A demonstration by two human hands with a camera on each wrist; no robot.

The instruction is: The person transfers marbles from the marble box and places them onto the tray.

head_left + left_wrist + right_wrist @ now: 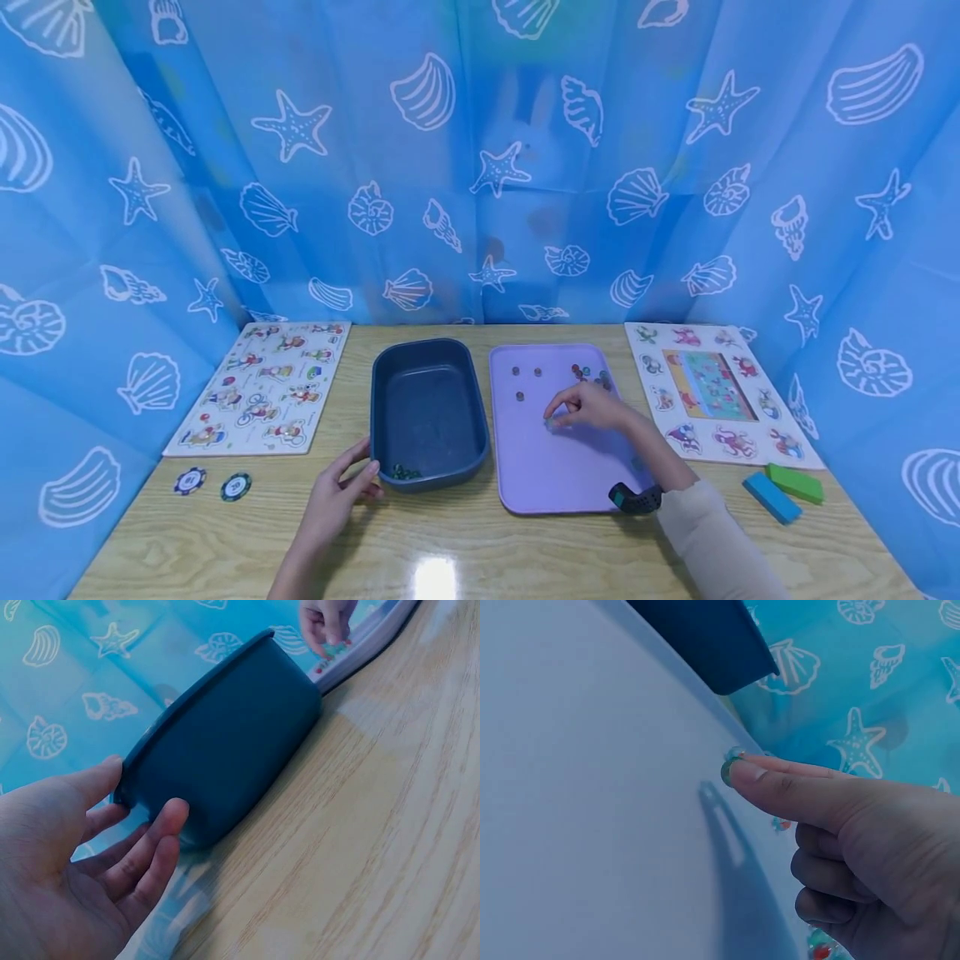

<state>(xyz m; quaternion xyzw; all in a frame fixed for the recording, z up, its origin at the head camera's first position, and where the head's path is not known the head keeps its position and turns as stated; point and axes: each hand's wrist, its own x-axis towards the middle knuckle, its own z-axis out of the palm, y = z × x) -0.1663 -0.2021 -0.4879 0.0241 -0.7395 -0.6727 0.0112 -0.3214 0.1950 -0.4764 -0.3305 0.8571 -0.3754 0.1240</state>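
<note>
My right hand [588,408] pinches a greenish glass marble [728,772] between thumb and forefinger, low over the purple tray [551,479]; the other fingers are curled in. On that tray, a few separate marbles [520,397] lie at the upper left, and a cluster of reddish and green marbles [587,372] sits at the upper right, partly behind the hand. To the left stands a dark blue basin [431,408] with several green marbles [405,472] in its near left corner. My left hand [82,847] holds the basin's rim at this corner, thumb and forefinger at the edge.
A picture puzzle board [258,387] lies at the left, with two poker chips [236,486] in front. Another puzzle board [720,446] is at the right, near blue [772,497] and green blocks [795,483]. A shell-patterned blue curtain [480,250] closes off the back and sides.
</note>
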